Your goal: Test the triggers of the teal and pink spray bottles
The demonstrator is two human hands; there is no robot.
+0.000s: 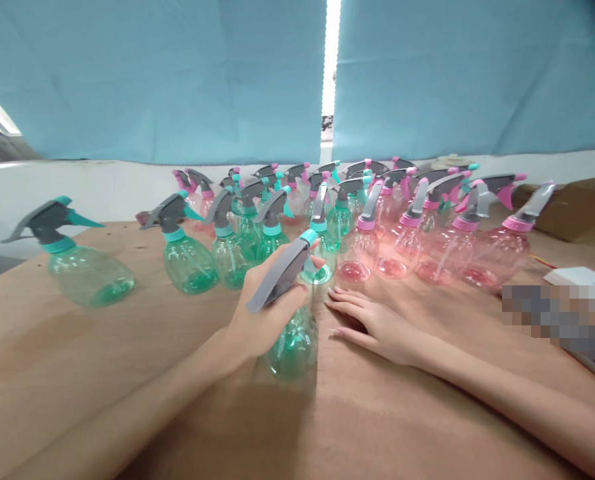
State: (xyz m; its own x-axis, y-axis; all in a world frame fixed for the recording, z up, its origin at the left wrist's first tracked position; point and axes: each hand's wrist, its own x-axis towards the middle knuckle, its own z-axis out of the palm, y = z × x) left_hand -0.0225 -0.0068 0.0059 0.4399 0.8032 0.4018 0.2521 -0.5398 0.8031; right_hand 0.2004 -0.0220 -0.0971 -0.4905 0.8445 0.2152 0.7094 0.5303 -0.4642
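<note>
My left hand (262, 307) is closed round the neck and grey trigger of a green spray bottle (293, 343) that stands on the brown table (77, 360) in front of me. My right hand (372, 320) lies flat on the table just right of that bottle, fingers stretched out and holding nothing. Behind both hands stands a crowd of several spray bottles: green ones (190, 263) to the left, pink ones (360, 257) to the right.
One green bottle (84, 277) stands apart at the far left. A white box (577, 277) and a blurred patch lie at the right edge, with a brown cardboard piece (577, 210) behind. A blue curtain hangs at the back.
</note>
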